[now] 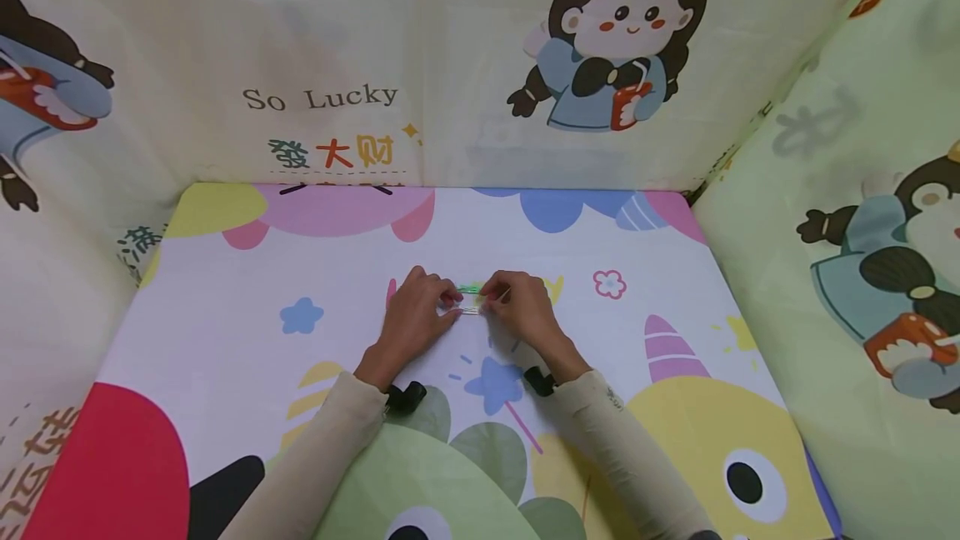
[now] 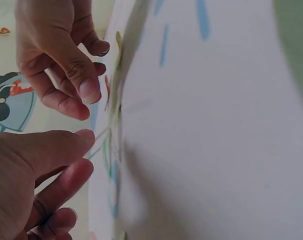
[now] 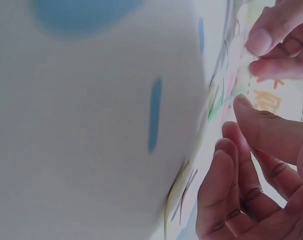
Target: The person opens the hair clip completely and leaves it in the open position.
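Thin green strands lie on the printed tabletop between my two hands, with a pale, clear-looking strand just nearer to me. My left hand is at their left side; in the left wrist view a gap shows between its thumb and forefinger. One green strand rises from the table towards those fingertips. At the right side is my right hand, its thumb and fingers apart in the right wrist view, the thumb tip overlapping a green strand. What the strands are is too fine to tell.
The tabletop carries a cartoon print of stars, flowers and animals. Printed cloth hangs behind it and along both sides. Dark wrist cameras sit at the cuffs of beige sleeves.
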`<state>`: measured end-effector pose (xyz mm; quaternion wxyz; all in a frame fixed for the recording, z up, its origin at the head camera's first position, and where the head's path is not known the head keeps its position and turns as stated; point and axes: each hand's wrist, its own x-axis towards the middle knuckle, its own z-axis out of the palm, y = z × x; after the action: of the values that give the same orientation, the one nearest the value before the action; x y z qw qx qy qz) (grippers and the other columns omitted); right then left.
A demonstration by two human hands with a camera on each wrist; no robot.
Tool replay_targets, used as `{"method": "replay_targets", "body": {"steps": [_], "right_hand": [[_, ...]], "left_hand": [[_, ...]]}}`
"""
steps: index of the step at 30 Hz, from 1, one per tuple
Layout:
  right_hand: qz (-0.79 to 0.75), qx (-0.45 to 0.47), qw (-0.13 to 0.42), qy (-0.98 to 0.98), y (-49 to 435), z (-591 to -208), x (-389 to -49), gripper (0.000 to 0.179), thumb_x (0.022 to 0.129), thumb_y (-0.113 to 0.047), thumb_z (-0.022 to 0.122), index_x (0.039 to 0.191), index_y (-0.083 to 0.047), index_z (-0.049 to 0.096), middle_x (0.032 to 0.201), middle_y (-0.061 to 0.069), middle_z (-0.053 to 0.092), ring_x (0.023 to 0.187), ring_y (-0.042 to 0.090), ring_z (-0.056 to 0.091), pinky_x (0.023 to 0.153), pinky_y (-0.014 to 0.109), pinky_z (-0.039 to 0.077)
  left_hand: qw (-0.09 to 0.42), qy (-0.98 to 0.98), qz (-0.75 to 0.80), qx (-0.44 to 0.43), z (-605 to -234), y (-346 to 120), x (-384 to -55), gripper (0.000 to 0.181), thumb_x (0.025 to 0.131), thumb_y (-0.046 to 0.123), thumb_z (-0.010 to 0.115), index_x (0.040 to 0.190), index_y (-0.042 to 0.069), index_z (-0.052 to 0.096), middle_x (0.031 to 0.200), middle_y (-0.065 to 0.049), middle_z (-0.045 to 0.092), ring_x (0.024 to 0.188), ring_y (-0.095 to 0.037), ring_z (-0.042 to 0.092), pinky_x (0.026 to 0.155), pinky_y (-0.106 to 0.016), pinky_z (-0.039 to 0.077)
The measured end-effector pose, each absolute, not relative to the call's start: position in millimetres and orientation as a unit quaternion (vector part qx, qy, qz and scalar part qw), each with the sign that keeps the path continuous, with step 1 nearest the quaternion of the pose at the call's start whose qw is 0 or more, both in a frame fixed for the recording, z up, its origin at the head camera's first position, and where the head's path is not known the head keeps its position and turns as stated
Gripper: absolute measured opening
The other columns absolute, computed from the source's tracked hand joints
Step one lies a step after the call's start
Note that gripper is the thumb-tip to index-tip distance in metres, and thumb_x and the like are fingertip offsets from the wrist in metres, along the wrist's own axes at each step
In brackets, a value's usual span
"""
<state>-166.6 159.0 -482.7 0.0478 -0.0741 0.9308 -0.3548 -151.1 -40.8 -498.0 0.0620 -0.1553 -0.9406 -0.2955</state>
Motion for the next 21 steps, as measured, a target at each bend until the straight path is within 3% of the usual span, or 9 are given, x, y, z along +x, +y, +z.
{"method": "replay_targets", "body": {"steps": [6, 13, 21], "right_hand": [[-0.374, -0.062, 0.032, 0.925, 173.3, -480.8, -172.0, 0.011, 0.090, -0.007, 0.084, 0.098, -0.013, 0.080, 0.087, 0.001, 0.076, 0.078, 0.018, 0.069, 0.076, 0.034, 0.056], [-0.381, -0.045, 0.008, 0.924, 190.7, -479.4, -177.2, 0.010, 0.093, -0.008, 0.081, 0.102, -0.014, 0.082, 0.089, 0.003, 0.077, 0.078, 0.021, 0.069, 0.070, 0.034, 0.052], [-0.372, 0.003, -0.012, 0.928, 205.1, -481.4, -182.2, 0.011, 0.093, -0.011, 0.082, 0.104, -0.013, 0.081, 0.089, 0.005, 0.076, 0.082, 0.024, 0.069, 0.074, 0.035, 0.051]], "left_hand": [[0.059, -0.928, -0.331, -0.160, -491.0, -37.4, -155.2, 0.016, 0.087, 0.019, 0.089, 0.101, 0.017, 0.082, 0.087, 0.002, 0.076, 0.091, -0.019, 0.053, 0.075, -0.030, 0.047], [0.083, -0.923, -0.334, -0.172, -489.3, -25.6, -161.4, 0.018, 0.086, 0.020, 0.089, 0.102, 0.020, 0.081, 0.086, 0.005, 0.075, 0.091, -0.017, 0.054, 0.065, -0.028, 0.049], [0.066, -0.928, -0.325, -0.167, -486.6, -7.5, -171.6, 0.021, 0.088, 0.022, 0.088, 0.107, 0.019, 0.081, 0.093, 0.003, 0.078, 0.095, -0.017, 0.055, 0.071, -0.030, 0.053]]}}
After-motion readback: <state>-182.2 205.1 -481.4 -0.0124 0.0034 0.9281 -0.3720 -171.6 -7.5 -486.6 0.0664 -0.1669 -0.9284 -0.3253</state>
